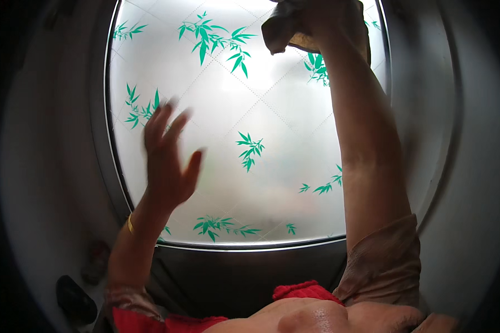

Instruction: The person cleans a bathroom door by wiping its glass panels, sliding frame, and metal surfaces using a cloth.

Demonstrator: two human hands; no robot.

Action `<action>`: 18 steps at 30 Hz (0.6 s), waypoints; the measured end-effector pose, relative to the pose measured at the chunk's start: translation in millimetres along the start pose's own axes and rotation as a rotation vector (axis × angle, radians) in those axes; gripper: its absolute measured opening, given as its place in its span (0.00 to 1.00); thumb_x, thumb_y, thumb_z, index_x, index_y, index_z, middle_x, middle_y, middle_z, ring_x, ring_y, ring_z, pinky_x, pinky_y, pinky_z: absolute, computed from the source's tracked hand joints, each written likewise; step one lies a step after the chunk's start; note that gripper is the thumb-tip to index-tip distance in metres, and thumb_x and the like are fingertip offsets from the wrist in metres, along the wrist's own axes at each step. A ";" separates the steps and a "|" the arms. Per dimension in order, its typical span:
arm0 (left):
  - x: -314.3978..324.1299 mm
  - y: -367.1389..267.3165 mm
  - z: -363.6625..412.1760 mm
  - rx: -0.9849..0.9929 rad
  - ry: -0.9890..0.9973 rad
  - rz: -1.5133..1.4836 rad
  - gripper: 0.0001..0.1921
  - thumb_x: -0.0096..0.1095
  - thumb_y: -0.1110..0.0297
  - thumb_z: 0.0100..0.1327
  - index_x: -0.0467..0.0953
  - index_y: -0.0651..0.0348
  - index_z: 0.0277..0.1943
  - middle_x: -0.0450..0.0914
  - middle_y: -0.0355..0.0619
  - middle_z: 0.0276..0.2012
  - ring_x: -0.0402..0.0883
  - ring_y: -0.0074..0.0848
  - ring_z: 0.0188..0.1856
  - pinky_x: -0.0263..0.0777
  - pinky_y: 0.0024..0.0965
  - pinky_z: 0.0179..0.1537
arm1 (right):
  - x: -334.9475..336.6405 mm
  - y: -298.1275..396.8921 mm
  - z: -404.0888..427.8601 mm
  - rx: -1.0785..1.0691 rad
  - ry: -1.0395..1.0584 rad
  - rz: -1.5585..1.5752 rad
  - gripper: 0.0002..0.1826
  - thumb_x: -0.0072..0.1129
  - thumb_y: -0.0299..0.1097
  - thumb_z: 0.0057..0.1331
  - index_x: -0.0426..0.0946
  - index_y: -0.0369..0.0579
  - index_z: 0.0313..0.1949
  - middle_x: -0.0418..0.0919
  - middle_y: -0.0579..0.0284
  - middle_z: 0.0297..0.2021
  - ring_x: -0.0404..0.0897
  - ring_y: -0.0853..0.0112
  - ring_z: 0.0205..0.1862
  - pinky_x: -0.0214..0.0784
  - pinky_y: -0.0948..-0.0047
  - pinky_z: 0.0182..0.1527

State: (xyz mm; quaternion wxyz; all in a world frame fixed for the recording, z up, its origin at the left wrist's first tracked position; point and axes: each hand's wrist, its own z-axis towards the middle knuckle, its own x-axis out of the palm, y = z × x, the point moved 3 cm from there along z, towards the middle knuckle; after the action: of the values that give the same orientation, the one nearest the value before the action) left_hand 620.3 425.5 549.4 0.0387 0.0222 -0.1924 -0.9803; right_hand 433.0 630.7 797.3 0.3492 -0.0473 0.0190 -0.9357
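Note:
A frosted glass pane point(254, 112) printed with green bamboo leaves fills the middle of the view, lit from behind. My right hand point(323, 18) is raised to its upper right part and grips a dark cloth point(278, 31). The cloth's folds hang on both sides of the hand, and a tan patch shows beneath it. Whether it presses on the glass cannot be told. My left hand point(166, 158) is held up before the left part of the pane, fingers spread and blurred, with nothing in it. A yellow band point(130, 224) circles the left wrist.
A dark frame point(103, 166) with a bright inner edge borders the pane. Below it is a dark panel point(241, 274). Pale walls point(462, 241) stand close on both sides. At the lower left lies a black shoe point(76, 299), with a dim object point(96, 262) behind it.

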 end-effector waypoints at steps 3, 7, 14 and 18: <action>50.6 -38.9 97.2 0.128 0.004 0.034 0.28 0.49 0.54 0.67 0.60 0.59 0.65 0.54 0.54 0.68 0.51 0.46 0.70 0.44 0.50 0.68 | 22.0 -21.9 -2.5 -0.117 -0.500 -0.196 0.27 0.48 0.36 0.63 0.61 0.58 0.62 0.74 0.51 0.52 0.71 0.57 0.57 0.56 0.54 0.61; 93.2 5.2 137.8 0.055 -0.089 0.268 0.30 0.45 0.51 0.69 0.54 0.57 0.68 0.53 0.53 0.69 0.49 0.41 0.72 0.41 0.52 0.68 | -0.2 -0.4 -7.4 -0.055 -0.197 0.089 0.29 0.49 0.37 0.62 0.60 0.58 0.64 0.74 0.49 0.53 0.70 0.55 0.58 0.54 0.52 0.62; 114.5 -9.4 149.7 0.068 -0.086 0.261 0.31 0.43 0.49 0.69 0.52 0.57 0.69 0.51 0.52 0.70 0.48 0.40 0.72 0.40 0.52 0.69 | 13.4 -58.5 -62.1 -0.507 -0.026 -0.153 0.27 0.59 0.34 0.54 0.69 0.52 0.55 0.78 0.50 0.45 0.77 0.57 0.48 0.68 0.54 0.50; 106.4 0.6 140.1 0.036 -0.084 0.306 0.31 0.43 0.50 0.69 0.52 0.57 0.69 0.51 0.52 0.70 0.48 0.38 0.72 0.39 0.51 0.70 | -8.5 -9.3 -196.5 -0.260 -0.094 0.042 0.40 0.57 0.42 0.55 0.56 0.54 0.67 0.68 0.49 0.54 0.63 0.51 0.60 0.51 0.46 0.60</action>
State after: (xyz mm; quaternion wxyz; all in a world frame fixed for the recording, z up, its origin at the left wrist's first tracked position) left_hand 506.2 468.6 676.1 0.1792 -0.0478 -0.2126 -0.9594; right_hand 413.4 643.8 601.7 0.3603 -0.1356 0.1245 -0.9145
